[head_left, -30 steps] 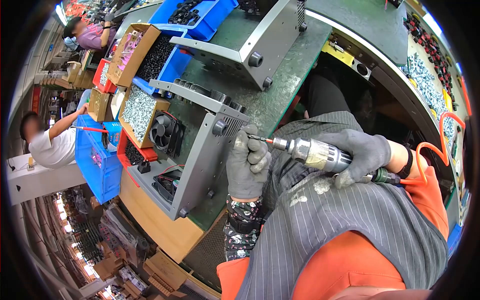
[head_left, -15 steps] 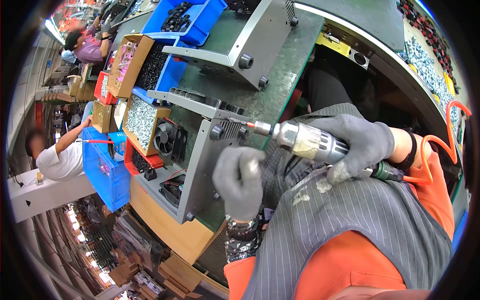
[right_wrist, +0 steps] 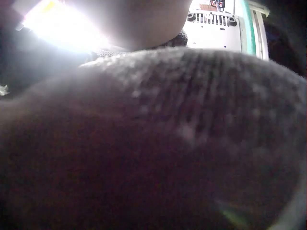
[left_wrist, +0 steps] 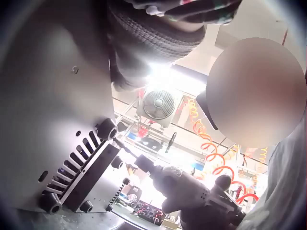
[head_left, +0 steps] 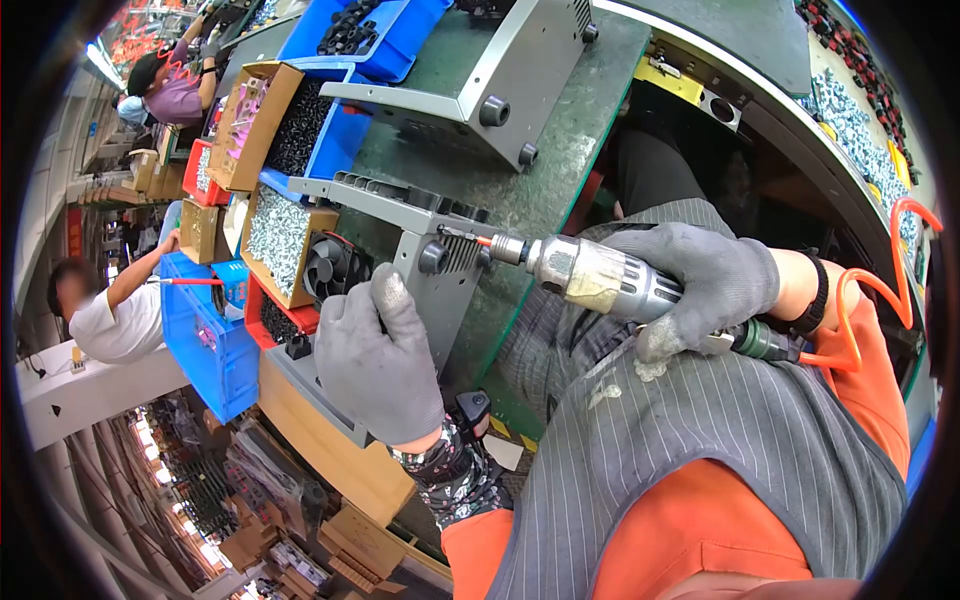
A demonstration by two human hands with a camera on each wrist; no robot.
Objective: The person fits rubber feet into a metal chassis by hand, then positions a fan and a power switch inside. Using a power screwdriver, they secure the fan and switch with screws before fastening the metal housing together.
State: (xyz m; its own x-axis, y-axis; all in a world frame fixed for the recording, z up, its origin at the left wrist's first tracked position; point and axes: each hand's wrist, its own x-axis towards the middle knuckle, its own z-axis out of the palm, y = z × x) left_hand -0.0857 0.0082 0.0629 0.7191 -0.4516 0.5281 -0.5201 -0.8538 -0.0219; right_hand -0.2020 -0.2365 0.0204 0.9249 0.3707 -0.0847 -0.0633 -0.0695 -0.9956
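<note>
My gloved right hand (head_left: 715, 285) grips a pneumatic screwdriver (head_left: 590, 272), its orange air hose (head_left: 850, 300) running off behind. The bit (head_left: 468, 237) reaches the vented end of a grey metal casing (head_left: 440, 318), right by a black rubber foot (head_left: 433, 257). In the left wrist view, the bit's tip meets the same rubber foot (left_wrist: 106, 129). Across the casing's side panel, my gloved left hand (head_left: 375, 365) grips the edge, thumb on the outer side, other fingers mostly hidden. Dark glove fabric (right_wrist: 192, 105) fills most of the right wrist view.
A second grey casing (head_left: 535, 90) with rubber feet stands farther along the green bench (head_left: 590, 150). Behind are a carton of screws (head_left: 280, 235), a black fan (head_left: 330, 262), a blue bin (head_left: 405, 50) of black parts and a red bin (head_left: 275, 315). Other people work beyond.
My left hand has left the bit's tip and moved left onto the casing's edge. The screwdriver has moved left, bringing its bit to the rubber foot.
</note>
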